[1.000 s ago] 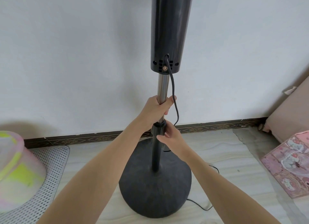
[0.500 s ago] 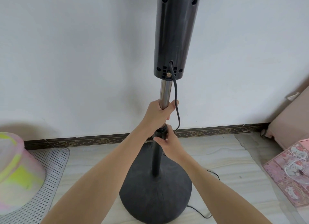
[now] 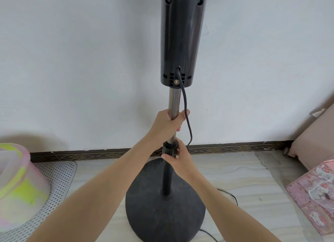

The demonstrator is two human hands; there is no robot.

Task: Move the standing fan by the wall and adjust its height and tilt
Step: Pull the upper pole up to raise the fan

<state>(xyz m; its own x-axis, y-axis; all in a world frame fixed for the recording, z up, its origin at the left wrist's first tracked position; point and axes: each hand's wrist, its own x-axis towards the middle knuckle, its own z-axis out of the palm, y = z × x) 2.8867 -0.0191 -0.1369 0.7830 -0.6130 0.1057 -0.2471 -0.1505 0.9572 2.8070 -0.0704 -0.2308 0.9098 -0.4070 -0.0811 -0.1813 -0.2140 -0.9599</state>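
At the centre of the frame the standing fan (image 3: 182, 37) stands against the wall, the left hand (image 3: 167, 125) clamped around its chrome pole (image 3: 174, 104) and the right hand (image 3: 179, 156) gripping the black collar (image 3: 169, 148) below.

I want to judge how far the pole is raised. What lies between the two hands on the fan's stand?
In the head view, a short bare stretch of chrome tube runs between the left hand and the right hand.

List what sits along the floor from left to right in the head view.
Pastel dome-shaped cover → white perforated mat → round black fan base → black power cord → pink cartoon-print box.
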